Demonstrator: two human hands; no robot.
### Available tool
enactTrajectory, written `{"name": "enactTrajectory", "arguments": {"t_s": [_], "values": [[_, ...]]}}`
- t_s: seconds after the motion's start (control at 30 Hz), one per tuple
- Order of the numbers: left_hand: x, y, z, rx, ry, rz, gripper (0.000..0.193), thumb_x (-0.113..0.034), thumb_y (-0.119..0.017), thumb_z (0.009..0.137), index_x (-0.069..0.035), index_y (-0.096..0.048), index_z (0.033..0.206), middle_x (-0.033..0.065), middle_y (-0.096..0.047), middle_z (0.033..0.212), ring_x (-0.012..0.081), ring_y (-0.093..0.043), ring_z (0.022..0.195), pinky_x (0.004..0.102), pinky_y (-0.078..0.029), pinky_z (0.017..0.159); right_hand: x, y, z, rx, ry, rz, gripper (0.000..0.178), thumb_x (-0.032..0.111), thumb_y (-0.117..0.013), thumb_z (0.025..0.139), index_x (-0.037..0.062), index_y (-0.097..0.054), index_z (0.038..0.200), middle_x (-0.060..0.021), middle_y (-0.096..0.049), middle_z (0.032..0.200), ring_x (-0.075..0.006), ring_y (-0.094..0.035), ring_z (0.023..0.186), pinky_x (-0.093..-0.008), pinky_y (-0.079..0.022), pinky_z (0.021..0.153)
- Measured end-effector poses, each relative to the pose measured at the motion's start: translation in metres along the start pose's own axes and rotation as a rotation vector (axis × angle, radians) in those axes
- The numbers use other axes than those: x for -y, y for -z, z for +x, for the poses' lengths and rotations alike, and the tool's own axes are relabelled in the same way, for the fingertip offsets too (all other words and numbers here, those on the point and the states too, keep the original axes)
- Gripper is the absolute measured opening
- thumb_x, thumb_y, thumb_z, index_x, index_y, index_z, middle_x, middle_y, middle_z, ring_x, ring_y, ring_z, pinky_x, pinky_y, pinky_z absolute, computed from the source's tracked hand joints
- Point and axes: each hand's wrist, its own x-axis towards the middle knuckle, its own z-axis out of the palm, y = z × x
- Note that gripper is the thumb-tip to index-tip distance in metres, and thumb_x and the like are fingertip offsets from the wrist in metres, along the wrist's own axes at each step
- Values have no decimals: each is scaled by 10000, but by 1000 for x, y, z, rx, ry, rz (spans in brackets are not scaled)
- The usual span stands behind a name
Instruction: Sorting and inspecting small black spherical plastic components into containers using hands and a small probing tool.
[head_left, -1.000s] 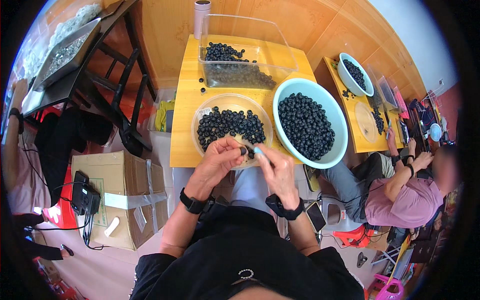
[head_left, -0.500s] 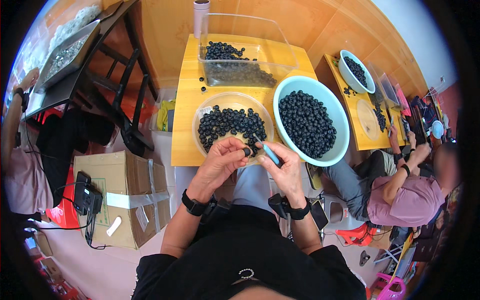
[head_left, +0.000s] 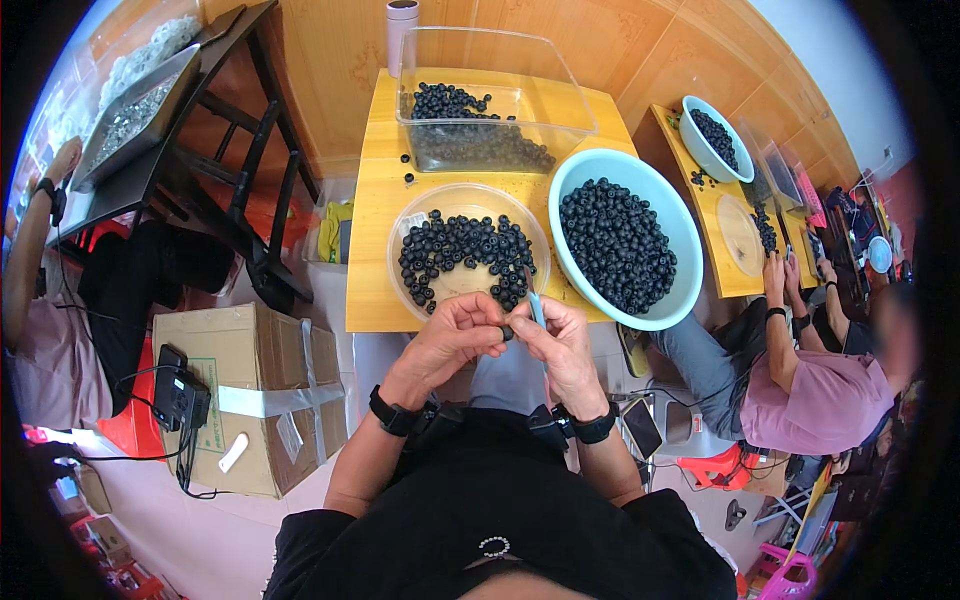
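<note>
My left hand (head_left: 452, 338) pinches a small round black bead (head_left: 507, 333) between thumb and fingertips. My right hand (head_left: 562, 352) is closed around a slim light-blue-handled tool (head_left: 537, 310) with a thin metal tip, which points up and away from me. The fingertips of both hands meet at the bead, just off the table's near edge. Beyond them lies a round clear plastic tray (head_left: 400, 210), where black beads (head_left: 460, 243) with holes form an arc. To its right, a pale blue basin (head_left: 686, 262) holds a large heap of similar beads.
A clear rectangular bin (head_left: 500, 130) with more beads stands at the back of the yellow table (head_left: 372, 290). Behind it is a pink flask (head_left: 400, 35). On the floor at left sits a cardboard box (head_left: 250, 400). People work at tables on both sides.
Both hands have drawn slightly downward, toward me, and closer together. The tool has turned more upright, and the right thumb now presses at the bead.
</note>
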Motion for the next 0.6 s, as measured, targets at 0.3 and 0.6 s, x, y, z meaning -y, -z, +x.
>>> {"name": "enactTrajectory", "arguments": {"t_s": [0.3,0.6], "values": [[8,4,4,-129,70,200,120,-67,-671,811,-61,-575,882,27,-632,771,88,-617,663,194,-509,614,-8,18,-4,39,209,-472,200,37,-712,718,11,-657,909,-17,-525,723,-95,-476,651,-245,-380,571],[-39,59,18,-648,-356,1157,136,-15,-656,762,12,-606,885,87,-636,767,155,-617,658,290,-509,615,46,65,28,-611,489,-750,332,-22,-656,742,11,-611,1070,-70,-548,838,-164,-545,719,-285,-448,648]]}}
